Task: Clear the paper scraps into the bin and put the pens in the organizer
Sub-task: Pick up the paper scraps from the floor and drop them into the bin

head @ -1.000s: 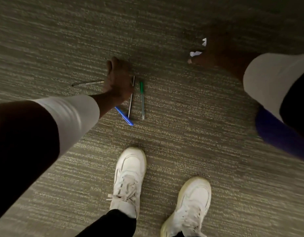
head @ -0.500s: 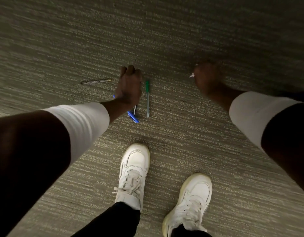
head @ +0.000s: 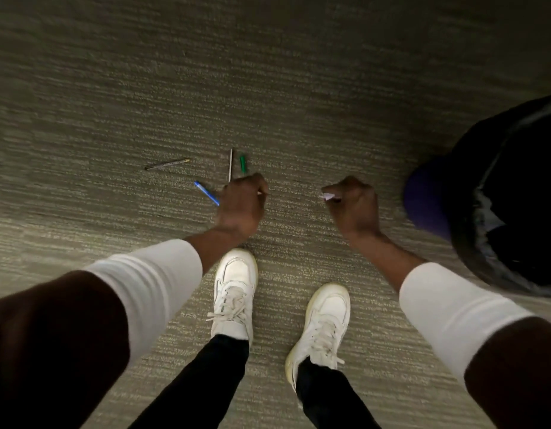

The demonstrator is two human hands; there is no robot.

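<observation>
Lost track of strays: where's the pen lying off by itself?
The lone pen lies on the carpet, left of the left hand and its pens.

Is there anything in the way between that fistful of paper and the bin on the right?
Nothing visible blocks it. The right hand, closed on white paper scraps, is raised above bare carpet, and the bin with its dark liner stands open just to its right, with no object between them.

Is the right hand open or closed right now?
Closed: the right hand is a fist, with white paper scraps poking out at the fingers.
</observation>
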